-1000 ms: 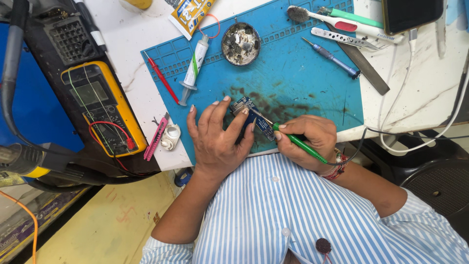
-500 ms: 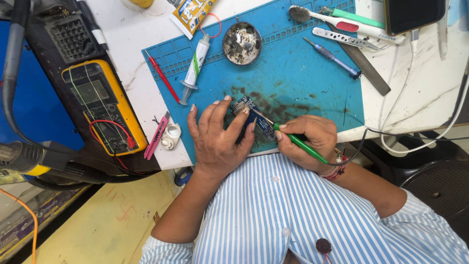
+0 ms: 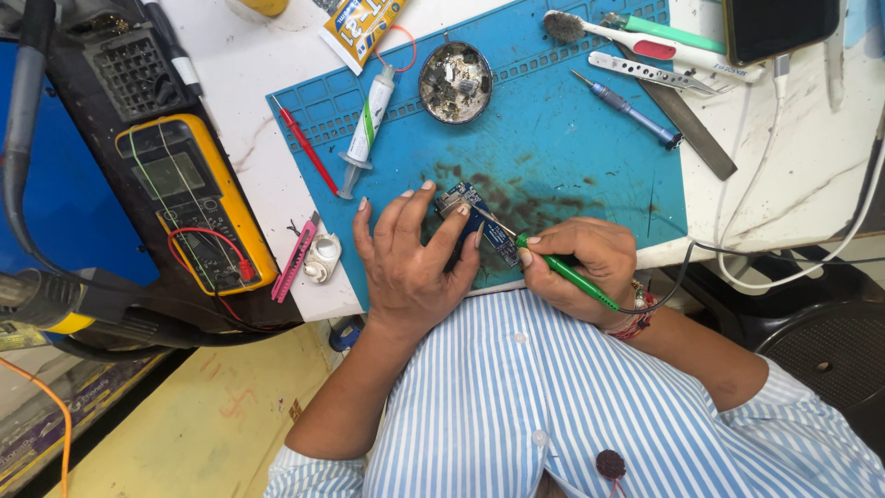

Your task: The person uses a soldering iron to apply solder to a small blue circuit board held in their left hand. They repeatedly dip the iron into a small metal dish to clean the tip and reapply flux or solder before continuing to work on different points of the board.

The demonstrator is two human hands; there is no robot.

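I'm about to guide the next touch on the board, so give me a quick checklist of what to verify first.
1. Left hand pins the small blue circuit board on the blue mat: ok.
2. Right hand grips the green-handled iron: ok.
3. Iron tip rests on the board: ok.
4. Left fingers away from the tip: not ok, close.
5. Tip heat: cannot tell.
6. Syringe within reach: ok.

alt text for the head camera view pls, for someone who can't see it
A person's left hand pins a small blue circuit board on a blue work mat while the right hand holds a green-handled soldering iron to it. A yellow multimeter, syringe and tin of scraps lie nearby.
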